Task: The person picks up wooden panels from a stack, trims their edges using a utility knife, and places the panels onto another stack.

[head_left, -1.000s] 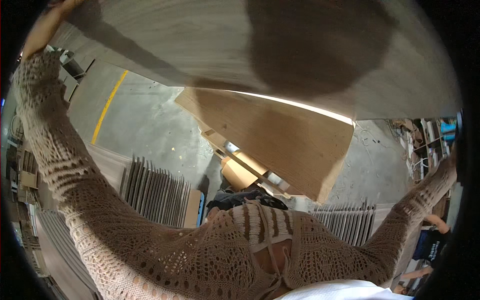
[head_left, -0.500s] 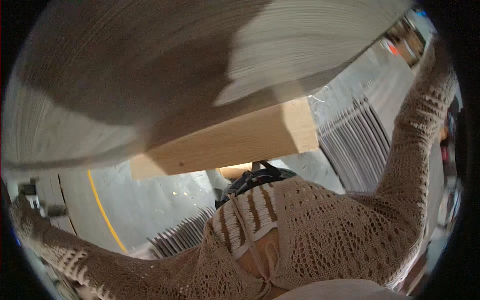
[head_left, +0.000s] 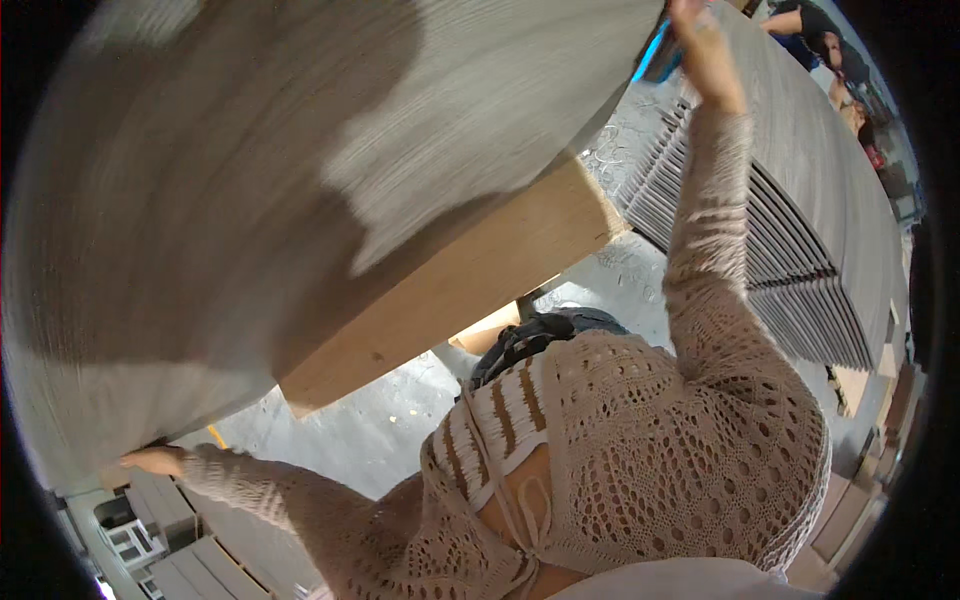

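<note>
A large grey wood-grain board (head_left: pixel 470 110) fills the upper left, with shadows across its face. At its lower-left edge, my left hand (head_left: pixel 158 460) grips the rim, its fingertips partly hidden. Near the top, my right hand (head_left: pixel 708 65) is closed at the board's right edge, somewhat blurred. Against that hand is a blue object (head_left: pixel 655 55), whose kind I cannot make out. Below the board runs a light wooden block or beam (head_left: pixel 450 290) with a plain side face, and the board lies over it.
To the right stands a tall stack of grey boards (head_left: pixel 800 260). More flat panels (head_left: pixel 205 570) lie at the lower left, beside a white frame-like item (head_left: pixel 135 540). Another person (head_left: pixel 820 40) is at the upper right. Scraps lie on the grey floor (head_left: pixel 390 440).
My view has turned, so the board and beam now slant more steeply. Both hands have come into view; my right arm has swung inward from the right rim.
</note>
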Tool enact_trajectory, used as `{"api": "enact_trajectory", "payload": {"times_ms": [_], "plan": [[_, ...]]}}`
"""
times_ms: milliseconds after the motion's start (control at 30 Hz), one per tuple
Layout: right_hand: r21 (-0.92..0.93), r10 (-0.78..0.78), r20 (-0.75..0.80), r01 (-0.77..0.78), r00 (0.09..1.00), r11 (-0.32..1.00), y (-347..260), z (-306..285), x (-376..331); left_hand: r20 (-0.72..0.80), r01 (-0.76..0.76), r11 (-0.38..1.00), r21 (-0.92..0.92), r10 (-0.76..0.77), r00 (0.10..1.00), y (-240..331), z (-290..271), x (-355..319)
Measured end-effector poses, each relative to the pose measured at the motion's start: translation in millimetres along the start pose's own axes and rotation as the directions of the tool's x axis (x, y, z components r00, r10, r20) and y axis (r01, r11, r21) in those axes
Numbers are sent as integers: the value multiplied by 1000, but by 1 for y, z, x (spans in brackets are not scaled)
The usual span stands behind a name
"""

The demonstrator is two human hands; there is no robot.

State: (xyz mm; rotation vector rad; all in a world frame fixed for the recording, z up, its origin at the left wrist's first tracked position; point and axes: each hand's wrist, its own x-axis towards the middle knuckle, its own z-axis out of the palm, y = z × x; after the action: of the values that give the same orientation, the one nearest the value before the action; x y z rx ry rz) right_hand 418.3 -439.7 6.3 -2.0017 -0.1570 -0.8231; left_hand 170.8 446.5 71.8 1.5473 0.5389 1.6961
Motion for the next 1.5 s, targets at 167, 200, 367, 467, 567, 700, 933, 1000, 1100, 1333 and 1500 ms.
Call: {"api": "enact_trajectory", "payload": {"times_ms": [167,200,367,467,567,700,933,1000,1100,1333,1500], "plan": [[443,227,22,-213,974,871,-43,69,-63,-15,234,956,176,-235,972,37,21,-93],[442,229,19,-213,973,871,-52,65,-68,-21,280,937,211,-282,959,26,22,-80],[29,374,-205,-376,905,926,-59,30,-67,-44,482,798,362,-502,864,20,15,-108],[-212,403,-187,-437,896,874,-87,25,-72,40,-38,894,446,23,999,-62,-7,-92],[-350,357,-129,-379,925,857,-47,49,-87,-44,627,611,483,-699,714,-86,3,-115],[-453,342,-65,-333,938,827,1,68,-109,116,486,638,597,-668,735,-125,15,-136],[-502,648,21,-553,761,665,17,83,-142,290,133,508,851,-667,687,-162,18,-142],[-522,634,58,-518,771,678,27,86,-149,324,56,483,874,-665,672,-195,16,-141],[-612,690,96,-504,717,609,27,87,-149,357,-60,424,904,-670,651,-212,16,-147],[-651,717,116,-493,687,578,10,93,-143,360,-148,359,921,-646,673,-225,39,-153],[-757,660,113,-366,743,541,32,105,-131,349,-198,292,936,-683,642,-225,82,-155]]}}
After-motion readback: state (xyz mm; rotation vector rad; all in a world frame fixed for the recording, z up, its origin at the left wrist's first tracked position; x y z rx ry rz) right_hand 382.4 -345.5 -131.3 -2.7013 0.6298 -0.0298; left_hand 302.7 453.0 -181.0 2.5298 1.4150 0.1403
